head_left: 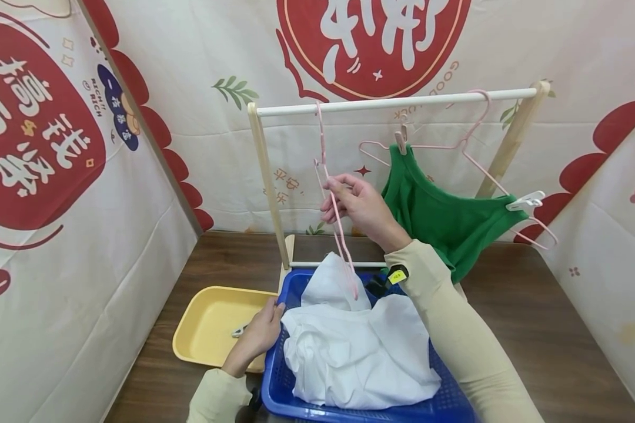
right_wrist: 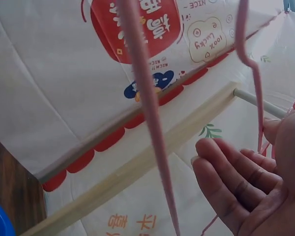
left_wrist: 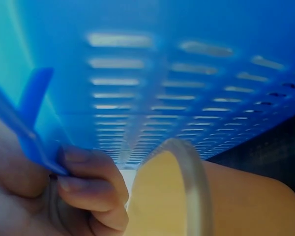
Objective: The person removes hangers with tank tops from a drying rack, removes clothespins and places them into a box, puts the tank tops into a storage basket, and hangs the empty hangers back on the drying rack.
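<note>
My right hand (head_left: 367, 208) pinches a pink hanger (head_left: 343, 238) between thumb and fingers, while its hook hangs on the rack's white bar (head_left: 402, 104). In the right wrist view, pink hanger arms (right_wrist: 150, 108) pass the curled fingers. My left hand (head_left: 260, 330) grips the left rim of a blue perforated basket (head_left: 271, 382); its fingers (left_wrist: 91, 191) curl round that rim in the left wrist view. A crumpled white garment (head_left: 357, 352) lies in the basket, and the hanger's lower end overlaps it in the head view.
A green sleeveless top (head_left: 439, 220) hangs from a second pink hanger (head_left: 476, 126), held by a beige clothespin (head_left: 401, 141) and a white clothespin (head_left: 526, 201). To the left, a yellow tray (head_left: 198, 317) holds a clothespin (head_left: 239, 331). Printed cloth walls surround the wooden table (head_left: 159, 352).
</note>
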`<action>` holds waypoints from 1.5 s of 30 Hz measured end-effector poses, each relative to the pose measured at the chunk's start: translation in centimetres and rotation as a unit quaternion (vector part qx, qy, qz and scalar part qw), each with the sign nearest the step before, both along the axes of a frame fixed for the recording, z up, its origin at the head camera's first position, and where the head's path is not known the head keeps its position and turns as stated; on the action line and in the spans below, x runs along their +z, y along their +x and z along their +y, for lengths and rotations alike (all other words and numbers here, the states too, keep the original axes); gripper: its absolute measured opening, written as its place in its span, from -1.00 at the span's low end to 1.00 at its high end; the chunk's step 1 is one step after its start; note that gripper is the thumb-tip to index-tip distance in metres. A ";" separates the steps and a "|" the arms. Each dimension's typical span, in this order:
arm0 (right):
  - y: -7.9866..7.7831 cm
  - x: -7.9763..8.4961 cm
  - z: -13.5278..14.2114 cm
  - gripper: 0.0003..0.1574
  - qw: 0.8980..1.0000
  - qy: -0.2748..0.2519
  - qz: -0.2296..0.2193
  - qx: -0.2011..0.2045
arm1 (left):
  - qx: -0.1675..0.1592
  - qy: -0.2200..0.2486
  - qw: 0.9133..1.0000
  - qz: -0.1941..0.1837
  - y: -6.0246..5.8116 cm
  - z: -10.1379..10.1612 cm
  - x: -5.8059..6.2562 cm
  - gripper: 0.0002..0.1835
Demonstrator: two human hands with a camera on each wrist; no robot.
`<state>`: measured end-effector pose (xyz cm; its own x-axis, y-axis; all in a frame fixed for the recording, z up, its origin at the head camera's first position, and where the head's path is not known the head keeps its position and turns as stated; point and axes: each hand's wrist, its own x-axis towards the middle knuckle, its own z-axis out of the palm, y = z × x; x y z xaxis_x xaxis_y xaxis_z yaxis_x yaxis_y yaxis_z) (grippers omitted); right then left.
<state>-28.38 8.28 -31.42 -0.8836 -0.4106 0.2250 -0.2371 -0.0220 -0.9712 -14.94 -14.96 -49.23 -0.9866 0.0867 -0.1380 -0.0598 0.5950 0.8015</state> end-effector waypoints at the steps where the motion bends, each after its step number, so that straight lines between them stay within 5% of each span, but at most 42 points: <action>1: 0.0 -0.1 0.2 -0.63 1.000 0.004 0.005 -0.009 | -0.002 0.002 1.000 0.001 0.0 0.0 0.0 -0.67; 28: 2.5 0.0 5.1 -0.70 0.981 0.116 0.133 -0.078 | -0.003 0.011 1.000 0.003 -0.1 0.0 0.0 -0.67; 45: 4.7 1.8 12.0 -0.80 0.948 0.197 0.205 -0.145 | -0.014 0.023 1.000 -0.003 -0.3 -0.1 -0.2 -0.67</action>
